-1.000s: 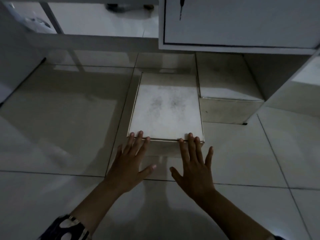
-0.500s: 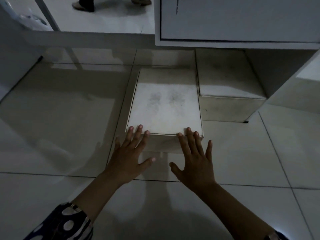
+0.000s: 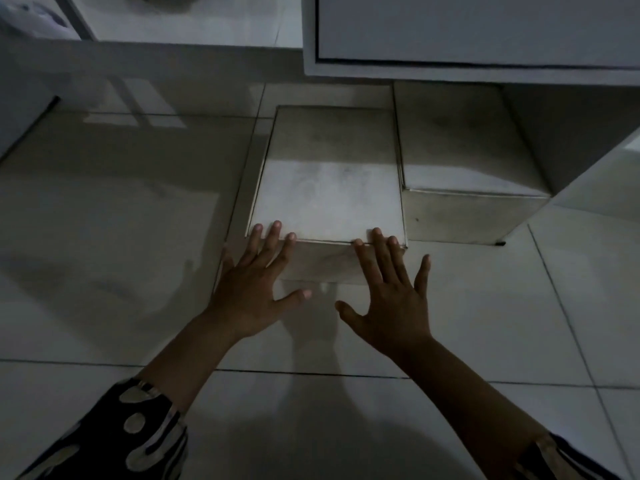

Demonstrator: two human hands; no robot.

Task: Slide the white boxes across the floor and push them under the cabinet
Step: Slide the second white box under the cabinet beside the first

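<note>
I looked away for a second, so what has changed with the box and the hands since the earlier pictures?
Both hands, left hand and right hand, pushed the white box forward, so more of its top now lies in shadow under the cabinet. Fingers stayed straight against its near edge; nothing was gripped or released. The second box beside it stayed put.

The flat white cardboard box (image 3: 329, 188) is sliding farther under the pale grey cabinet (image 3: 478, 32), its far half now shadowed, as the left hand (image 3: 256, 282) and right hand (image 3: 391, 292) are advancing with it.
</note>
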